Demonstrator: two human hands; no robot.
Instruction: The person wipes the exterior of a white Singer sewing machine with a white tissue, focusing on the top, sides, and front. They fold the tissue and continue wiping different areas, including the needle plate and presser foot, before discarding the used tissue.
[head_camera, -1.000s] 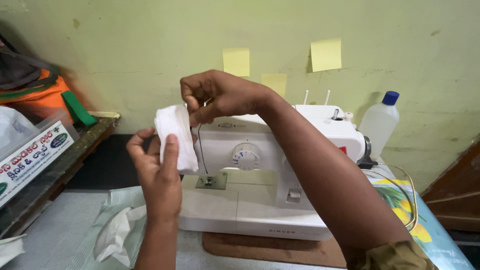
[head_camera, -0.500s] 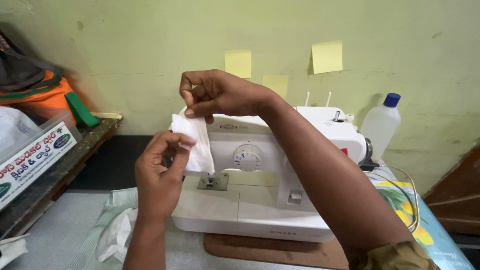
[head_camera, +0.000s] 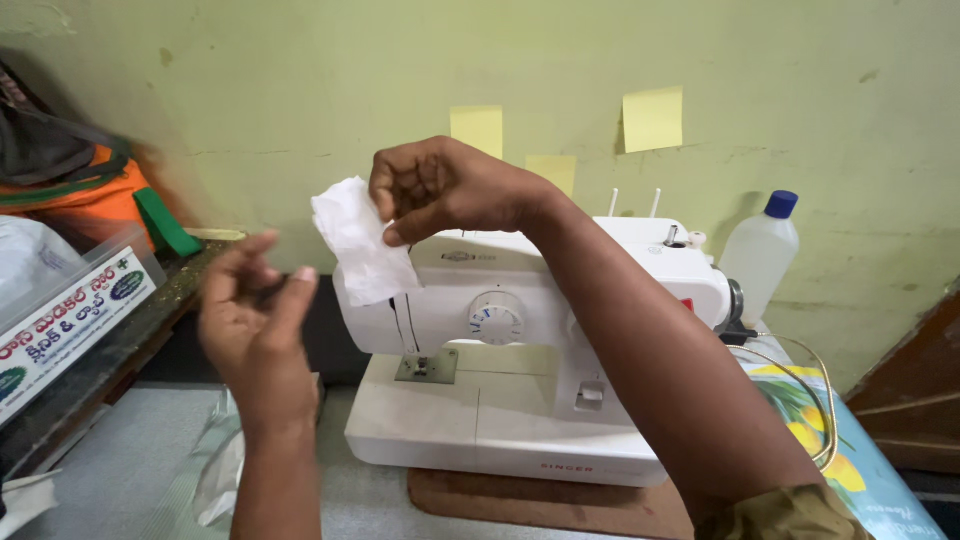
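My right hand (head_camera: 440, 190) is raised in front of the white sewing machine (head_camera: 540, 370) and pinches a small white piece of cloth (head_camera: 358, 238) by its upper right edge. The cloth hangs loose below my fingers. Lower left of it, my left hand (head_camera: 255, 325) is blurred, with thumb and fingers pinched together on something small and dark that I cannot make out. It does not touch the cloth. The machine's needle plate (head_camera: 426, 367) lies below the cloth.
A clear plastic bottle with a blue cap (head_camera: 760, 250) stands right of the machine. Yellow sticky notes (head_camera: 652, 118) are on the green wall. A box with a printed label (head_camera: 70, 310) and orange-green fabric (head_camera: 90, 190) sit at left. Crumpled white material (head_camera: 215, 470) lies on the table.
My left hand has let go of the white cloth and dropped down and to the left. The right hand still holds the cloth at about the same height.
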